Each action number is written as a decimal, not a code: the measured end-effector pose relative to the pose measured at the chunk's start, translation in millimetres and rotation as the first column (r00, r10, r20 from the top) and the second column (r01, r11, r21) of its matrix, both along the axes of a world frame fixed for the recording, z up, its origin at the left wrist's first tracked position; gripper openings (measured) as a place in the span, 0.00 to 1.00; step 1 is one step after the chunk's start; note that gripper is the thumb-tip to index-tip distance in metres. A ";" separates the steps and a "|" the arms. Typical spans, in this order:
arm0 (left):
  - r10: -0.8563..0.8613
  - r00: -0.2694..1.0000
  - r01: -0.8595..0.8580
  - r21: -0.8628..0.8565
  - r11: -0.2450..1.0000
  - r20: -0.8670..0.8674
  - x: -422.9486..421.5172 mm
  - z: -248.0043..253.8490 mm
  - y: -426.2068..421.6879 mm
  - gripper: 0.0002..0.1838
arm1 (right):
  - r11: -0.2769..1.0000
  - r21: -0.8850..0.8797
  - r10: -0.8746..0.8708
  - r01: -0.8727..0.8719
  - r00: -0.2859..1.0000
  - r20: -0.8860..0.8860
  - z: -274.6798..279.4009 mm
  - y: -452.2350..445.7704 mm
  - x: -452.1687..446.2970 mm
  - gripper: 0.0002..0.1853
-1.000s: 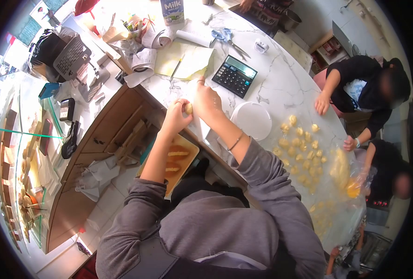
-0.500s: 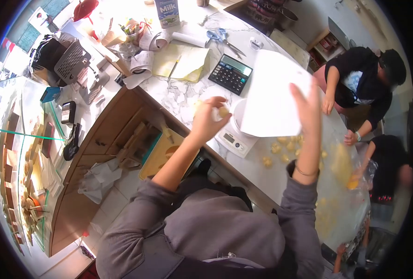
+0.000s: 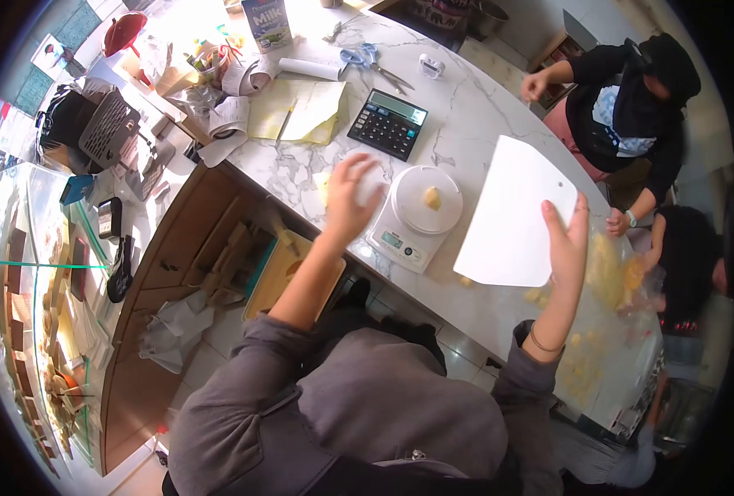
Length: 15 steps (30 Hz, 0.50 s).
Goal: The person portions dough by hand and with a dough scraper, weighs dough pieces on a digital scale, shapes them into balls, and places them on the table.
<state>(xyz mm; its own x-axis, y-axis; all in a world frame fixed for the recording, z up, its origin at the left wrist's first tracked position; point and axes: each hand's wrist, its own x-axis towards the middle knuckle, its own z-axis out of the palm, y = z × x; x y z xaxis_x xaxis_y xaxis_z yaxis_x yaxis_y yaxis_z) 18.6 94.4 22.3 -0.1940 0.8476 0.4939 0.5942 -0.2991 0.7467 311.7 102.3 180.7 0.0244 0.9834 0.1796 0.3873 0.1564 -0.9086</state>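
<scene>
A white plastic dough scraper (image 3: 512,219) with a small hole near one edge is gripped along its right side by my right hand (image 3: 567,244). It is held tilted above the counter and hides some dough pieces. Left of it, a white kitchen scale (image 3: 404,248) bears one small lump of dough (image 3: 431,197) on its round plate. My left hand (image 3: 352,202) hovers left of the scale, slightly blurred, its fingers apart and holding nothing. A whitish, partly yellow item lies behind those fingers; I cannot make out what it is.
A calculator (image 3: 388,122), scissors (image 3: 375,66), yellowish paper (image 3: 297,112) and a milk carton (image 3: 268,25) stand or lie along the marble counter (image 3: 466,107). More dough (image 3: 607,273) lies on the right under plastic. Two people work across the counter. A wooden tray (image 3: 288,277) sits below.
The dough lump, earlier in my left hand, now rests on the scale. My right hand has carried the scraper right and down, uncovering the scale. A co-worker's hand has lifted off the counter.
</scene>
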 end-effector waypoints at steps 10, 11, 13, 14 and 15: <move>-0.099 0.964 0.032 -0.262 0.965 -0.247 -103.6 -31.6 -16.0 0.27 | 0.935 -0.091 0.353 -0.342 0.898 0.262 -95.4 32.5 -203.6 0.29; -0.100 0.972 0.037 -0.283 0.958 -0.212 -103.2 -28.5 -16.5 0.27 | 0.930 -0.154 0.366 -0.333 0.856 0.365 -98.0 32.7 -219.3 0.30; -0.082 0.970 0.024 -0.241 0.970 -0.230 -105.1 -34.3 -16.4 0.25 | 0.918 -0.245 0.394 -0.311 0.770 0.502 -98.1 29.5 -240.2 0.31; -0.073 0.969 0.019 -0.220 0.975 -0.238 -105.7 -37.7 -16.6 0.24 | 0.914 -0.254 0.405 -0.316 0.744 0.531 -96.1 27.6 -246.0 0.31; -0.068 0.965 0.011 -0.219 0.976 -0.253 -104.9 -35.3 -17.2 0.23 | 0.909 -0.265 0.416 -0.321 0.717 0.560 -91.7 25.7 -250.1 0.31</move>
<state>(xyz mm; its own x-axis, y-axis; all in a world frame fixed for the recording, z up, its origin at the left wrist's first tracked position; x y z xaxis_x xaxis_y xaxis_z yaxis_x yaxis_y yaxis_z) -86.4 77.2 -13.0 -0.0488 0.9431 0.3289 0.7654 -0.1762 0.6189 61.6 128.1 88.9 -0.4094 0.9062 -0.1062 0.7901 0.2939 -0.5379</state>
